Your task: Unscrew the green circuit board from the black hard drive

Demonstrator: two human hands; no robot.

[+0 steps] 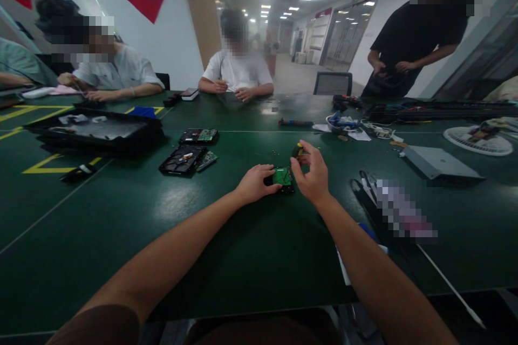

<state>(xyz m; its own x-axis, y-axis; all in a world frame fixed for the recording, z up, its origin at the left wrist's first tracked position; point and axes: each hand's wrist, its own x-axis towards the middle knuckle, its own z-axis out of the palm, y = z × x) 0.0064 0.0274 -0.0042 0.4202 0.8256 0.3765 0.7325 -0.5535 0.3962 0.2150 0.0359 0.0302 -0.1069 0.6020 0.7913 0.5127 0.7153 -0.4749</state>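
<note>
A small hard drive with a green circuit board point(282, 176) lies on the table before me. My left hand point(257, 182) grips its left side, thumb along the near edge and fingers along the far one. In my right hand point(312, 172) is a screwdriver with a black and yellow handle point(298, 150), pinched between thumb and fingers above the drive's right side. A thin dark shaft seems to run down to the board; its tip is too small to make out. Several tiny screws point(276, 153) lie just beyond the drive.
Left of my hands lie opened drive casings point(183, 160) and a loose circuit board point(208, 160). A large black tray point(97, 128) stands farther left. On the right are a grey metal box point(441, 161), a bowl of wires point(342, 121) and a white cable point(449, 285). People sit opposite.
</note>
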